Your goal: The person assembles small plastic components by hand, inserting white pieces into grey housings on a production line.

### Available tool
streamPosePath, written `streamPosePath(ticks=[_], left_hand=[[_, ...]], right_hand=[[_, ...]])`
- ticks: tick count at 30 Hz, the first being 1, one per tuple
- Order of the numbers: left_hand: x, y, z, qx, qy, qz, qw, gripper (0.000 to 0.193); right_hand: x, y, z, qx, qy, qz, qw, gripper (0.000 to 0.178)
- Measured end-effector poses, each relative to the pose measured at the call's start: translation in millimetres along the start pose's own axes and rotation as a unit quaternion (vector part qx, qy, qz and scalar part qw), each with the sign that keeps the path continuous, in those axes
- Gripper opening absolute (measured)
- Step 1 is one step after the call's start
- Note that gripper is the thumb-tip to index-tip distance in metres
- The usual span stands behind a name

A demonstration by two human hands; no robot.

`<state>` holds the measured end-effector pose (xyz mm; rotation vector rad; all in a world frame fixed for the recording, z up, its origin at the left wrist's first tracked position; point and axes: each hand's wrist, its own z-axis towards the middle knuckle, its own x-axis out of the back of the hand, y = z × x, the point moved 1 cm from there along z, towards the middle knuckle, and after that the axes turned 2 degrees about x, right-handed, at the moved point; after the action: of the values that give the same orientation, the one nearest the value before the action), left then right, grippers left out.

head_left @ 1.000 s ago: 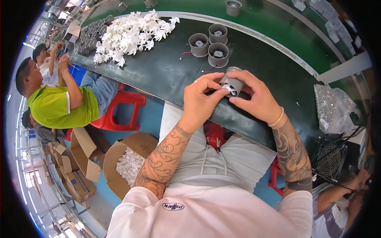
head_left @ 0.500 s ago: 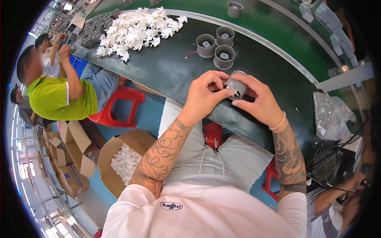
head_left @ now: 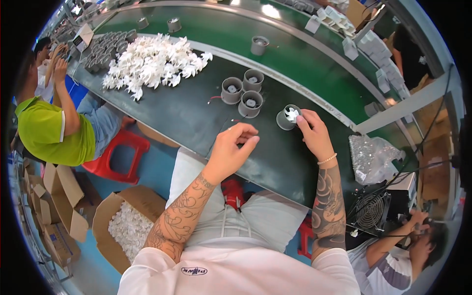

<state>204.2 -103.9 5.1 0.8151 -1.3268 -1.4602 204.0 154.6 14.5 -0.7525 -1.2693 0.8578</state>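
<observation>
Right hand (head_left: 314, 135): fingers closed on the grey round housing (head_left: 287, 118), white impeller seated inside, opening tilted up toward the camera.
Left hand (head_left: 235, 147): fingers curled loosely together, holding nothing I can make out.
Housing position: on the dark bench (head_left: 187, 118), right of the three grey housings (head_left: 244, 93).
Key relation: housing lies right and far of the left hand, apart from it; right hand is nearer.
Axis: roughly upright.

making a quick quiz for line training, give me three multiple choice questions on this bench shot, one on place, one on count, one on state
1. Where is the pile of white fan impellers?
A. far left of the bench
B. in the person's lap
C. on the red stool

2. How many grey fan housings stand grouped left of the right hand?
A. one
B. three
C. six

3. The housing at the right hand is:
A. empty
B. fitted with a white impeller
C. upside down

Key: 1 A, the pile lies up left. 2 B, three touch in a cluster. 3 B, white blades show inside.
</observation>
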Motion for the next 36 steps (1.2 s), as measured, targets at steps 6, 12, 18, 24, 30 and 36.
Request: streamPosePath(ticks=[6, 12, 18, 24, 30, 36], left_hand=[[1.1, 3.5, -5.9, -0.033, -0.001, 0.034, 0.999, 0.014], [-1.4, 7.0, -5.8, -0.091, -0.027, 0.084, 0.992, 0.015], [1.1, 7.2, -7.1, -0.102, -0.019, 0.115, 0.988, 0.014], [5.6, 9.6, -7.3, -0.103, 0.049, 0.137, 0.984, 0.014], [93.2, -9.7, 60.3, -0.157, 0.270, 0.450, 0.837, 0.035], [145.1, -44.2, 103.2, -0.094, 0.289, 0.623, 0.720, 0.051]], right_hand=[[54.8, 10.1, -5.4, -0.136, -0.159, 0.143, 0.967, 0.031], [0.0, -4.5, -14.6, -0.136, -0.197, 0.352, 0.905, 0.059], [-8.6, 1.8, 1.0, -0.109, -0.035, 0.315, 0.942, 0.057], [-4.4, -8.7, -0.4, -0.102, -0.055, 0.312, 0.943, 0.039], [-1.0, -4.2, -4.4, -0.127, -0.054, 0.273, 0.952, 0.035], [-8.9, -5.9, -0.4, -0.130, -0.063, 0.280, 0.949, 0.033]])
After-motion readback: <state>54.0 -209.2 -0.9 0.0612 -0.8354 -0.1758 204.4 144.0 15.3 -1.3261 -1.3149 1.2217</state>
